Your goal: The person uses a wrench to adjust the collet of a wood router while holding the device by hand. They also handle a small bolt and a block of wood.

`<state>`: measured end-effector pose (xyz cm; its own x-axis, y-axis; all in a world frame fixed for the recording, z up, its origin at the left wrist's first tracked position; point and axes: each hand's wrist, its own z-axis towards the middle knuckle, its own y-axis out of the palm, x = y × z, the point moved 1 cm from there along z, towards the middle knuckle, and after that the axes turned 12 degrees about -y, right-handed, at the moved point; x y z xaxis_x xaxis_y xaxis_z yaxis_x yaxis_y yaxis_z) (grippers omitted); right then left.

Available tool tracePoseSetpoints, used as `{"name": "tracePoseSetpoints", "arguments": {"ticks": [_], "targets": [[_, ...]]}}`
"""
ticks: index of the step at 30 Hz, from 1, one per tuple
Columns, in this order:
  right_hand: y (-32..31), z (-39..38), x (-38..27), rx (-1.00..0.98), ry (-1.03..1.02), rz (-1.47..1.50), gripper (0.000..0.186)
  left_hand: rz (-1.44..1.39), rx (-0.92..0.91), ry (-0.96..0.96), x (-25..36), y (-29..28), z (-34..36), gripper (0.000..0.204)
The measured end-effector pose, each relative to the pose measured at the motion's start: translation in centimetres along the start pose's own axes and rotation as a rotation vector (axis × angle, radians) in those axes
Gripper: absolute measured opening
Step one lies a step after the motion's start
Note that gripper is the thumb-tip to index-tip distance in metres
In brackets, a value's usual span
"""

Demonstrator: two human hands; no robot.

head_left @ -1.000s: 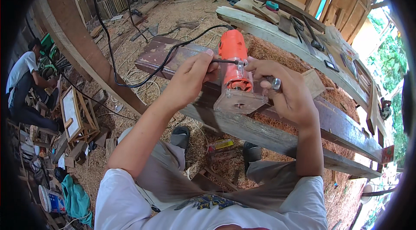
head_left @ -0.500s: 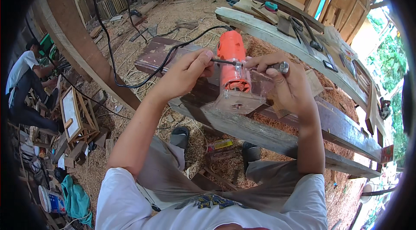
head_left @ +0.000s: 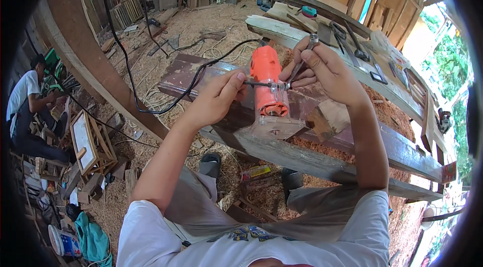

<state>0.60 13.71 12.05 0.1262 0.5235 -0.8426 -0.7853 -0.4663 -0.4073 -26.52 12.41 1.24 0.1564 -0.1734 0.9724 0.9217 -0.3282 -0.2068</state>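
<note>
An orange trim router with a clear plastic base lies on a brown wooden beam in front of me. My left hand is closed on a thin dark rod, whose far end meets the clamp across the router's body. Between the fingers of my right hand is a metal wrench. Its lower end is at the clamp's right side, and its upper end points away from me. The rod's handle end is hidden in my left fist.
A black cord runs from the router to the left. Small wood blocks lie right of it. Hand tools, including a hammer, rest on the back bench. At far left a person sits working near a wooden frame.
My right hand has moved up and away, swinging the wrench from pointing rightward to pointing away from me. My left hand keeps the rod at the clamp. The view has shifted slightly.
</note>
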Motion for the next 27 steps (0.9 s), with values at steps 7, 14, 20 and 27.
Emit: {"name": "tracePoseSetpoints", "arguments": {"ticks": [7, 14, 20, 27], "targets": [[-0.3, 1.4, -1.0, -0.07, 0.066, -0.06, 0.03, -0.021, -0.023, 0.038, -0.4, 0.0, 0.2, 0.04], [0.3, 1.3, -1.4, -0.034, 0.141, -0.021, 0.03, -0.02, 0.004, 0.043, -0.6, 0.0, 0.1, 0.041], [0.9, -0.6, -1.3, 0.138, 0.048, -0.066, 0.026, -0.126, -0.016, -0.029, -0.5, 0.4, 0.0, 0.041], [2.3, -3.4, -0.8, 0.26, -0.223, -0.173, 0.02, -0.077, 0.02, -0.016, 0.0, 0.7, -0.1, 0.042]]}}
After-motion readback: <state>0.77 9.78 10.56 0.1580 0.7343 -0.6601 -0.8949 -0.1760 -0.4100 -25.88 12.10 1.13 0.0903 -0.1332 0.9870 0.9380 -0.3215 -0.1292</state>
